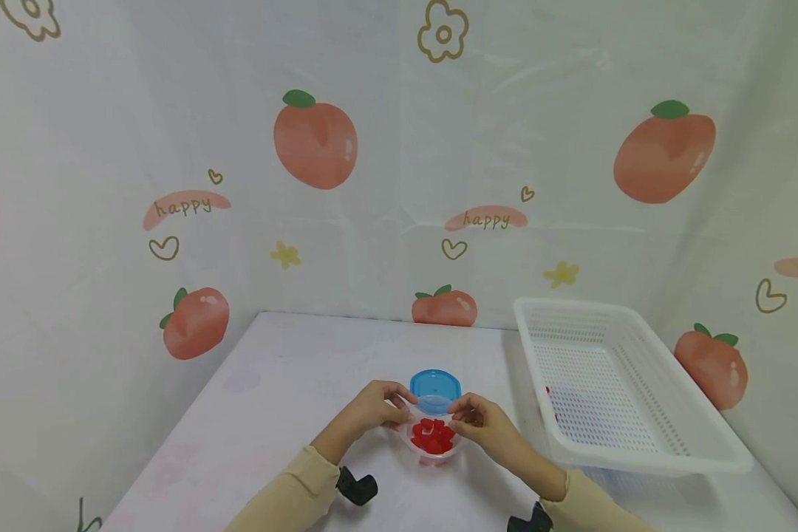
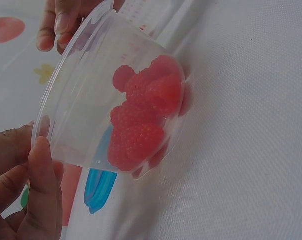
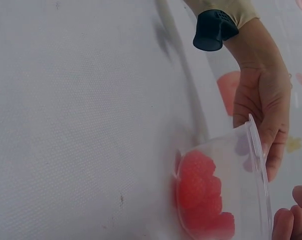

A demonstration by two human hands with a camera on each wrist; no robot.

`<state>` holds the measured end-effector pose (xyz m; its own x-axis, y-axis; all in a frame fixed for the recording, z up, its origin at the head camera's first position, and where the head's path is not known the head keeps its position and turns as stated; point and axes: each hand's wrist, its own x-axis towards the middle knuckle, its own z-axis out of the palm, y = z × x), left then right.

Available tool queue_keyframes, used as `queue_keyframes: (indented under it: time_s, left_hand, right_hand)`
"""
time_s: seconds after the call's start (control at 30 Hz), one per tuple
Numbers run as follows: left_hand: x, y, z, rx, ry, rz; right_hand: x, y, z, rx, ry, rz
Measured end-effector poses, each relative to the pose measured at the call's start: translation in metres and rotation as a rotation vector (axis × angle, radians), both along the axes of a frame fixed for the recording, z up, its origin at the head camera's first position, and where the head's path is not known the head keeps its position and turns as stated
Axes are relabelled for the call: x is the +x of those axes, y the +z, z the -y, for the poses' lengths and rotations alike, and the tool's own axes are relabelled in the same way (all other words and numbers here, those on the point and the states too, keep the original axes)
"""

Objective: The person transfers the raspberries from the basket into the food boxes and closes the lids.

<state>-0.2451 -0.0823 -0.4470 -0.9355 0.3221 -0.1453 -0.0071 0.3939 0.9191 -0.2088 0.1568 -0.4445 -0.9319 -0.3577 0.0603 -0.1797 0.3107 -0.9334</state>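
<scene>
A clear plastic tub point(image 1: 432, 459) stands on the table with several red raspberries point(image 2: 140, 115) at its bottom. My left hand point(image 1: 377, 406) pinches the tub's rim on the left; its thumb and fingertips show at the edge in the left wrist view. On the other side, my right hand point(image 1: 482, 425) is close to the rim with loosely bent fingers. In the right wrist view its fingertips point(image 3: 283, 220) appear slightly apart from the tub. Just behind the tub is a round blue lid point(image 1: 435, 383), partly seen through the clear plastic.
To the right, a large white perforated basket point(image 1: 638, 462) sits on the white-covered table point(image 1: 319, 347). Small red bits point(image 1: 548, 390) show at the basket's left side. A printed curtain point(image 1: 386, 148) hangs along the table's back edge. Both wrists carry black devices point(image 1: 357, 488).
</scene>
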Motion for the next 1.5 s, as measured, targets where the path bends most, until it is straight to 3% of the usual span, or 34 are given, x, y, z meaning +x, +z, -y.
queue_keyframes:
  time_s: [0.27, 0.47, 0.67, 0.97, 1.3, 1.5]
  left_hand:
    - [0.0, 0.0, 0.0, 0.009, -0.012, -0.004]
    - [0.001, 0.001, 0.001, 0.015, -0.01, -0.004]
    - [0.001, 0.0, 0.001, 0.018, -0.011, -0.004]
    - [0.001, -0.001, 0.001, 0.013, -0.008, -0.004]
    - [0.001, -0.001, 0.001, 0.006, -0.002, 0.0]
    - [0.001, -0.001, 0.001, 0.002, 0.002, -0.001]
  right_hand:
    - [0.0, 0.001, 0.0, 0.014, -0.015, 0.006]
    - [0.001, 0.011, -0.005, 0.002, -0.012, -0.055]
    - [0.002, 0.027, -0.012, -0.03, -0.01, -0.138]
    - [0.0, 0.059, -0.027, -0.032, -0.102, -0.122]
    - [-0.027, 0.077, -0.06, -0.215, -0.143, -0.248]
    - [-0.052, 0.077, -0.088, -0.327, -0.176, -0.308]
